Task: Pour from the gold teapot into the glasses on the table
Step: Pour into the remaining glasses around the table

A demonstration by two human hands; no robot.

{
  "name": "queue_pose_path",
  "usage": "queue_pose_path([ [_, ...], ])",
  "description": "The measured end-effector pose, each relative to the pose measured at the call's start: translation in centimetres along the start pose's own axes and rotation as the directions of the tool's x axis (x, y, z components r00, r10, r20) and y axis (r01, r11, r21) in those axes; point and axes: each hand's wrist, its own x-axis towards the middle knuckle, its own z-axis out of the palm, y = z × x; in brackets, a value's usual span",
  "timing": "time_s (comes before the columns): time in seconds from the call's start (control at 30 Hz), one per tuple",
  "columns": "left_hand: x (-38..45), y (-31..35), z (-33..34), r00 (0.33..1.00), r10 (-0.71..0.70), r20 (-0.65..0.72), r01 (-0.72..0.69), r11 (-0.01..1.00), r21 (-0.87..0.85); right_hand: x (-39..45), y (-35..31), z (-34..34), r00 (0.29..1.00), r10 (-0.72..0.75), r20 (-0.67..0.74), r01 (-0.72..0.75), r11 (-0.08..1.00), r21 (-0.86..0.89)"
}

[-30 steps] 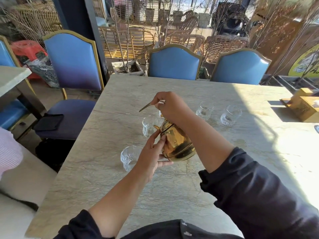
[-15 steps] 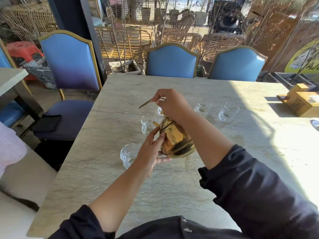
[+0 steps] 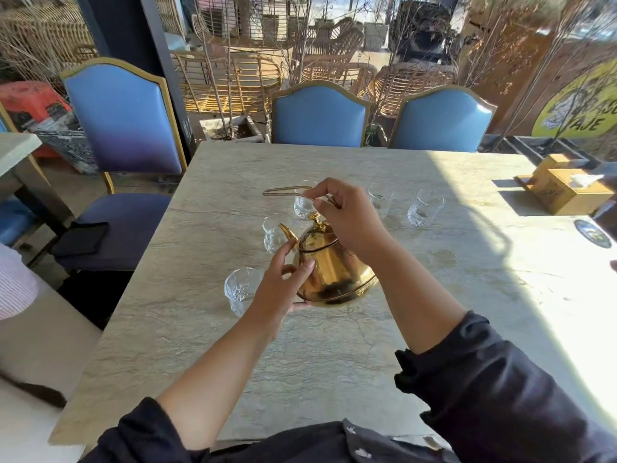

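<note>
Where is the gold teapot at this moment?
In the head view, the teapot is at the middle of the table, held in both hands: the right hand on its handle, the left hand on its side, beside the nearest glass.

Three blue upholstered gold-framed chairs (image 3: 319, 115) are standing beyond the grip; a yellow wooden tissue box (image 3: 561, 188) is sitting far right.

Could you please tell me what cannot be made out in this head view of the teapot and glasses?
- Whether the gold teapot holds liquid: its lid is on and its walls are opaque.
- The far glass is partly hidden behind the right hand and the handle.
- The near glass: its right side is covered by the left hand.
- Liquid levels in the glasses: too small and reflective.
</note>
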Motion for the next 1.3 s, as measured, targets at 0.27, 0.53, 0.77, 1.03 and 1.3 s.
queue_pose_path([
  [0.27, -4.7, -1.7, 1.5, 0.998, -0.038, -0.055, 0.033, 0.994, -0.103, -2.9, -1.4, -1.2, 0.979, -0.077, 0.186, 0.084, 0.996, -0.028],
  [0.53, -8.1, -2.8, 1.7, 0.988, -0.081, -0.132, 0.046, 0.968, -0.247, -4.7, -2.8, -0.2, 0.933, -0.120, 0.338, 0.142, 0.989, -0.041],
  [0.77, -9.4, -2.7, 1.2, 0.984, -0.096, -0.151, 0.039, 0.938, -0.344, -4.4, -4.4, 2.4, 0.927, -0.121, 0.355, 0.171, 0.978, -0.115],
  [1.03, -9.6, -2.4, 1.1, 0.983, -0.120, -0.137, 0.058, 0.919, -0.391, -4.0, -5.3, 2.9, 0.914, -0.117, 0.388, 0.194, 0.967, -0.166],
  [1.3, -10.1, -2.5, 1.1, 0.987, -0.110, -0.117, 0.055, 0.916, -0.396, -4.2, -5.3, 3.0, 0.914, -0.123, 0.387, 0.206, 0.961, -0.182],
])
